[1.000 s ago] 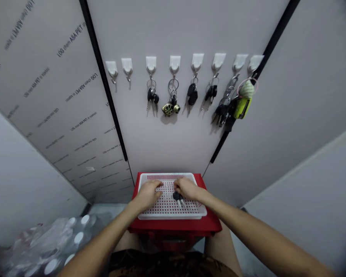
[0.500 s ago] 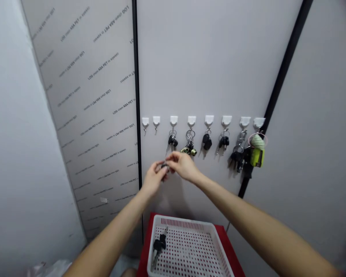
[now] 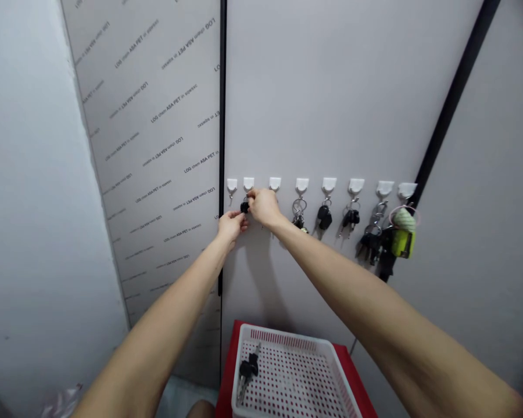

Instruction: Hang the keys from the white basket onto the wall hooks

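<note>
Both hands meet just below the second white hook (image 3: 249,183) from the left on the grey panel. My left hand (image 3: 232,226) pinches a small bunch of black-headed keys (image 3: 244,206) from below. Fingers of my right hand (image 3: 262,206) close on the top of the same bunch, close under the hook; whether its ring is on the hook is hidden. The leftmost hook (image 3: 232,186) holds nothing. My right hand covers most of what hangs from the third hook (image 3: 275,184).
More key bunches (image 3: 325,217) hang along the row to the right, the last with a yellow-green fob (image 3: 403,242). Below, a white perforated basket (image 3: 287,335) on a red surface (image 3: 226,380) holds black-headed keys (image 3: 249,367). A black strip (image 3: 222,145) runs down the panel's left side.
Both hands have moved up with the keys, from below the row of hooks to the second hook. The view has shifted slightly, so the hooks appear further right.
</note>
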`<action>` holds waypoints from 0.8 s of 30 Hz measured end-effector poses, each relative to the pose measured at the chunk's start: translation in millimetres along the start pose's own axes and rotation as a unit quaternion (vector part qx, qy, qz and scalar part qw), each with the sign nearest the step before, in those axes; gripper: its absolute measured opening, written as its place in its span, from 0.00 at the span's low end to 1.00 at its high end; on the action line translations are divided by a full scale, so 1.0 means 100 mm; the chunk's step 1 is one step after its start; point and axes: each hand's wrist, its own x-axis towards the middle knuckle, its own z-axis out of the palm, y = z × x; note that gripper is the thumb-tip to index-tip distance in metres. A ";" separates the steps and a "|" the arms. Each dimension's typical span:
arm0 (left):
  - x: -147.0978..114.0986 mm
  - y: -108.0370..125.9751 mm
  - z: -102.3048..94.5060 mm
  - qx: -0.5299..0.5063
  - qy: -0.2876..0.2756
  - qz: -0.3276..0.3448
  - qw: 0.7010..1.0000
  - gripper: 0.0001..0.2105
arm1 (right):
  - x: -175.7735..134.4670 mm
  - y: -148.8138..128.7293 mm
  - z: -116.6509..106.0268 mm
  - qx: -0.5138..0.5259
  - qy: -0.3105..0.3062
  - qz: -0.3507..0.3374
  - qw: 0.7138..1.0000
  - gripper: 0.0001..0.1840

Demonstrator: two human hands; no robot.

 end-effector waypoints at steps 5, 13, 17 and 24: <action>-0.30 -0.40 -0.26 0.072 -0.034 -0.046 0.996 0.07 | -0.60 0.20 0.07 0.012 0.014 -0.066 0.998 0.17; -1.11 -1.51 -0.75 0.174 -0.128 -0.152 0.965 0.06 | -2.35 0.76 0.70 0.069 -0.423 -0.018 0.903 0.12; -1.24 -1.73 -0.86 0.194 -0.131 -0.166 0.958 0.05 | -2.66 0.77 0.88 0.041 -0.440 -0.011 0.897 0.11; -1.30 -1.55 -0.84 0.208 -0.218 -0.090 0.949 0.09 | -2.42 0.69 0.77 0.105 -0.400 0.045 0.910 0.08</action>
